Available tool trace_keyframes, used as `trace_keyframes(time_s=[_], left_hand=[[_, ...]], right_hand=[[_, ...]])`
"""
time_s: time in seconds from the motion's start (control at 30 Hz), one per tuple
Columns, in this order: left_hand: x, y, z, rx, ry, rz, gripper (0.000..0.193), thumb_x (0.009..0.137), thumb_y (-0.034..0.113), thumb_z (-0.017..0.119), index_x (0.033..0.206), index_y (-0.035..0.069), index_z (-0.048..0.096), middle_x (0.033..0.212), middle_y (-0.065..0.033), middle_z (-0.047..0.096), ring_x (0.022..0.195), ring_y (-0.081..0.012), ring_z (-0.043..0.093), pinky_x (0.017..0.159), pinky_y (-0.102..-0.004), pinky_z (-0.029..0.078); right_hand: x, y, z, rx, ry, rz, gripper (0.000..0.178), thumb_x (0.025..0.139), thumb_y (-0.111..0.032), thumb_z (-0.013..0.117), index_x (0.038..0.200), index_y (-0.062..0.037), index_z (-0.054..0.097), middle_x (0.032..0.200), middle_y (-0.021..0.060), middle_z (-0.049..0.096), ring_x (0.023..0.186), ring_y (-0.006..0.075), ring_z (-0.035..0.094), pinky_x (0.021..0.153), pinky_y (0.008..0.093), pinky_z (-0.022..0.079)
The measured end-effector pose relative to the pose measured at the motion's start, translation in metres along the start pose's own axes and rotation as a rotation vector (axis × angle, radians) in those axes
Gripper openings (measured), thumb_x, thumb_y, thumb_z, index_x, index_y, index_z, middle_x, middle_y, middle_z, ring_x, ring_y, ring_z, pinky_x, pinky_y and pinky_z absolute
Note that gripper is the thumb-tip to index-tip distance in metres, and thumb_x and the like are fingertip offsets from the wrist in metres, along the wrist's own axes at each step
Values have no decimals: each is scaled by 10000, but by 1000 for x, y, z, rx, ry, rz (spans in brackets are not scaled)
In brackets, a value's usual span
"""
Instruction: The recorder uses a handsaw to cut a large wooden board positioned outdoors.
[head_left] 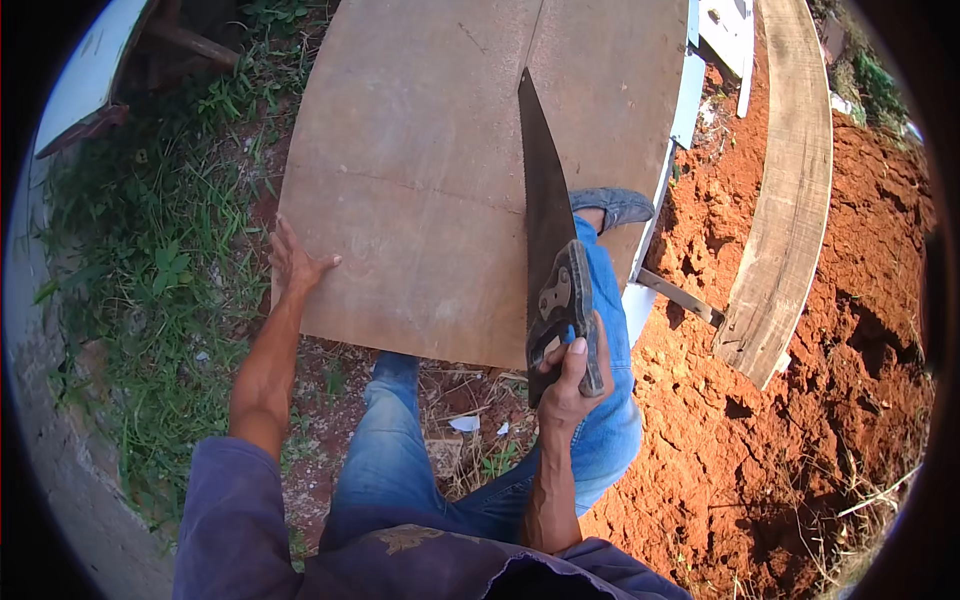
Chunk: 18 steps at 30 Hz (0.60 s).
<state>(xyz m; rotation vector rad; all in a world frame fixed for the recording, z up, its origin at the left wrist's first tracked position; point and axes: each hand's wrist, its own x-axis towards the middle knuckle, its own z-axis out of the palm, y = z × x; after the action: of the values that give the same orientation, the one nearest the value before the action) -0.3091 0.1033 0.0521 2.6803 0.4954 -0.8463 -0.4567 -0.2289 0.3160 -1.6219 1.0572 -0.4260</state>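
A large brown plywood sheet (410,240) lies in front of me, with a long slit running up it from the near edge. My right hand (573,385) is closed round the dark handle of a handsaw (545,195). The saw's blade lies along the slit, its tip pointing away from me. Fingers spread, my left hand (297,262) presses on the sheet's left edge near its close corner. My right shoe (615,206) rests on the sheet, just right of the blade. How deep the blade sits in the slit I cannot tell.
A long wooden plank (785,190) lies on lumpy red soil (720,480) at the right. White and pale blue strips (688,100) run beside the sheet. Grass (170,270) grows on the left, beside a grey concrete edge (60,420). A white board (85,75) stands at the upper left.
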Motion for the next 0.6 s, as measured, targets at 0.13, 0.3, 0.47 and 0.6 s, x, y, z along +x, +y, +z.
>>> trace_keyframes(time_s=[0.13,0.3,0.47,0.6], left_hand=[[24,11,17,-16,-1,23,1474,551,382,960,1579,325,-94,1632,-241,57,1427,-592,171,1097,-677,339],[24,4,-5,53,-85,-42,1483,563,408,955,1573,309,-128,1585,-271,132,1411,-545,249,1070,-684,342],[-6,1,-36,33,-42,-67,1517,529,430,964,1575,313,-129,1461,-244,301,1337,-500,353,1044,-657,340],[-13,-7,-31,52,4,-47,1522,522,434,964,1576,312,-126,1450,-260,305,1343,-492,351,1048,-659,338]], right_hand=[[72,-7,19,19,-98,-45,435,991,-216,576,1315,74,572,607,9,539,503,65,476,481,238,385],[40,-5,18,-6,-86,50,438,991,-211,591,1334,59,560,646,11,567,512,61,486,475,235,382],[-17,2,9,11,-56,-42,399,985,-149,568,1313,76,564,716,20,605,524,47,487,476,215,380],[88,31,71,106,-68,-53,402,977,-188,598,1280,76,587,712,11,604,522,45,479,478,210,378]])
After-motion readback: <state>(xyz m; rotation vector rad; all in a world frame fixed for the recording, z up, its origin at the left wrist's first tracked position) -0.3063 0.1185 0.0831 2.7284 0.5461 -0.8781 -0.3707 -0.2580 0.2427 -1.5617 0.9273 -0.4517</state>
